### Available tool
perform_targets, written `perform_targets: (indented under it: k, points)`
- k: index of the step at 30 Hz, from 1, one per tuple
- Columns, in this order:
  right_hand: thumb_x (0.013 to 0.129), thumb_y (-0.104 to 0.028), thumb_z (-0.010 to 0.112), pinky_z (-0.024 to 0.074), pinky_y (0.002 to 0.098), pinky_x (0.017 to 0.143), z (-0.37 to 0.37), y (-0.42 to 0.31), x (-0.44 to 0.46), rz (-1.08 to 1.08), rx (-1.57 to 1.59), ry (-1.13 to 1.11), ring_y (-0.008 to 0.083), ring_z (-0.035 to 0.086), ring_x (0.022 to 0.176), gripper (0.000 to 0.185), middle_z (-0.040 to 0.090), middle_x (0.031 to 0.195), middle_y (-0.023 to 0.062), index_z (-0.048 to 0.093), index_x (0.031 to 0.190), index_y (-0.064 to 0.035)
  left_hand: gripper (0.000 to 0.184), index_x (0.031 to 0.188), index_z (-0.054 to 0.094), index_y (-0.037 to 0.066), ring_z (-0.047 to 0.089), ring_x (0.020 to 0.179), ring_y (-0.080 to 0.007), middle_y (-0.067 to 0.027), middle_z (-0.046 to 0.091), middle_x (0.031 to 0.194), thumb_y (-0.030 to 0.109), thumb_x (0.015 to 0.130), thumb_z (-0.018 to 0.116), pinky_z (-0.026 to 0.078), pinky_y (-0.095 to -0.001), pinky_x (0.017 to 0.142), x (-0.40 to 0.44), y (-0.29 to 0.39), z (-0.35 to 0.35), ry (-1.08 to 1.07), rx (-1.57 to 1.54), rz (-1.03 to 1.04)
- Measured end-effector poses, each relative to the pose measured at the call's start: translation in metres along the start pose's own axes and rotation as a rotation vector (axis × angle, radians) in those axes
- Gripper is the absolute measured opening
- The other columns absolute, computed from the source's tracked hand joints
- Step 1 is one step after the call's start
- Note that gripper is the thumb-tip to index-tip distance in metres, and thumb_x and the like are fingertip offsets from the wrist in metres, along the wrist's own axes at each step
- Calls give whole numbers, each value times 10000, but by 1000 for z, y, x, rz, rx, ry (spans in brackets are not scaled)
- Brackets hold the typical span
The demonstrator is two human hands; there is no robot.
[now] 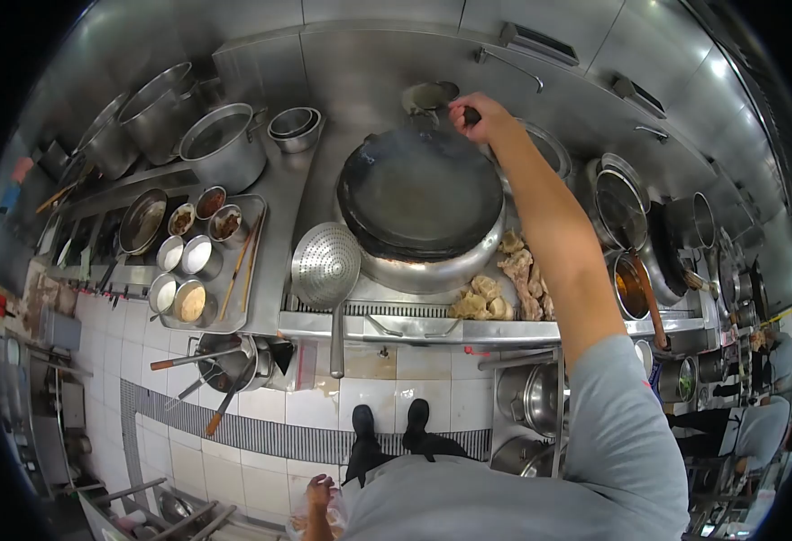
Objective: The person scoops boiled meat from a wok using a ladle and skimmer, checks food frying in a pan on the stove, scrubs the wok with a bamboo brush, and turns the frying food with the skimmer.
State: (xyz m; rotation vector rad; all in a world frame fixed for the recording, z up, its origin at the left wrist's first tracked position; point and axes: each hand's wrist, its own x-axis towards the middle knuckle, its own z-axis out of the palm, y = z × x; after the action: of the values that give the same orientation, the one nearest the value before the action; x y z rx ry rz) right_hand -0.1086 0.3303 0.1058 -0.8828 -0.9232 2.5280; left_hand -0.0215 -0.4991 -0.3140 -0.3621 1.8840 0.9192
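My right hand reaches past the far side of a large black wok. Its fingers are closed around a black handle; what the handle belongs to is not clear. Close by, behind the wok, is a small round vessel. A thin haze hangs over the wok, which sits on a wide metal ring. Low beside my body, my left hand hangs with loosely bent fingers and nothing visible in it. A clear plastic bag shows near that hand.
A perforated skimmer lies left of the wok, its handle over the counter edge. Bones lie at the front right. Seasoning tins fill a tray on the left. Tall pots stand behind. Another person is at far right.
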Motion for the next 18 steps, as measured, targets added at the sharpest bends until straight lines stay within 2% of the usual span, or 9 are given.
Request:
perform_targets:
  k: [5,8,9,11,12,13,15,16,18]
  points:
    - [791,67,566,428,269,444,-4,18,20,-94,-100,269,154,512,511,168,482,672,64,417,795,-9,361,1210,514,31,661,715,-195,-104,662,909,168,882,576,487,-322,515,-10,20,-9,32,-16,85]
    - [811,4,587,422,263,471,-31,30,25,-188,-558,448,125,509,521,149,481,631,19,490,744,-87,348,1195,519,30,655,687,-193,-102,663,884,174,884,580,494,-317,519,-15,14,-18,51,-43,63]
    - [811,4,587,422,263,471,-51,31,31,-184,-557,450,125,509,521,149,481,631,19,490,744,-87,348,1195,519,30,655,687,-193,-102,663,884,174,884,580,494,-317,519,-17,10,-21,52,-41,58]
    - [798,-75,595,447,312,480,-111,26,60,-120,-939,406,175,583,554,25,584,688,102,574,809,-80,331,1177,526,27,647,651,-197,-96,660,824,172,885,584,501,-318,522,-14,-8,-28,27,-31,37]
    - [798,-75,595,447,312,480,-114,29,49,-116,-938,407,175,583,554,25,584,688,102,574,809,-80,331,1177,526,27,647,651,-197,-96,660,824,172,885,584,501,-318,522,-11,-19,-33,27,-29,33]
    - [783,-107,589,476,367,528,-113,37,27,-59,-1690,398,248,618,614,102,618,753,165,601,867,-51,350,1165,535,8,660,640,-206,-112,669,820,171,865,613,496,-319,484,-5,-30,-37,-5,-49,-3]
    - [754,-154,576,504,447,673,-103,65,-24,-237,-2161,623,380,640,774,287,642,894,261,614,984,15,371,1152,544,-12,673,630,-216,-127,679,815,171,845,642,491,-320,446,15,-50,-41,-41,-69,-35]
    - [741,-167,569,505,472,770,-98,89,-54,-464,-1839,862,438,628,873,374,634,969,294,599,1042,52,360,1141,549,-13,671,616,-225,-128,679,803,168,844,643,491,-330,430,27,-62,-44,-78,-51,-53]
    - [739,-159,547,461,489,881,-103,115,-93,-651,-1879,808,458,585,976,394,629,990,284,571,1052,78,350,1129,554,-15,670,602,-234,-128,679,792,164,843,645,492,-341,414,38,-67,-49,-118,-27,-69]
